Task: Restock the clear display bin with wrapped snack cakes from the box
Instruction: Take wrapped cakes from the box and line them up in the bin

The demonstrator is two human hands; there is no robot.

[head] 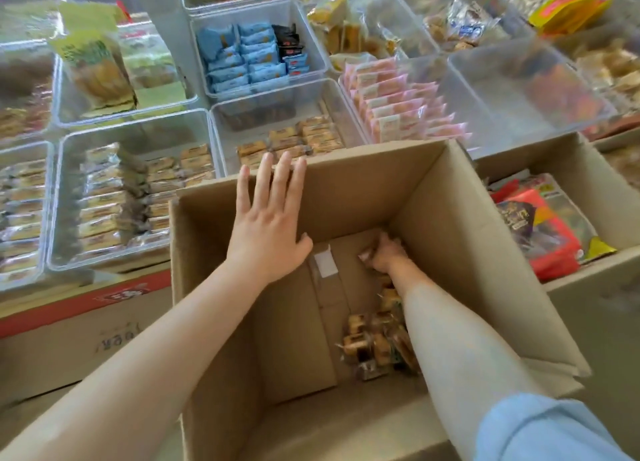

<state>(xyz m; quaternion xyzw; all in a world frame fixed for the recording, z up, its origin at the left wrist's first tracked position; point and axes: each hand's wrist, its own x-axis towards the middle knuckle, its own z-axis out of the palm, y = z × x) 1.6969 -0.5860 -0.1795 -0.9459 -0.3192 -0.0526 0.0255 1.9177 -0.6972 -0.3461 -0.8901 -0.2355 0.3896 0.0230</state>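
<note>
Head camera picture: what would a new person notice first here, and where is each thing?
The big open cardboard box fills the centre, with a few wrapped snack cakes left on its floor at the right. The right hand reaches deep inside, closing on some cakes, while the left hand lies flat and open over the far left rim. Behind the box stand clear bins of packed snacks.

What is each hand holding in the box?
The right hand grips wrapped snack cakes at the box bottom; where exactly is hidden. The left hand holds nothing.
</note>
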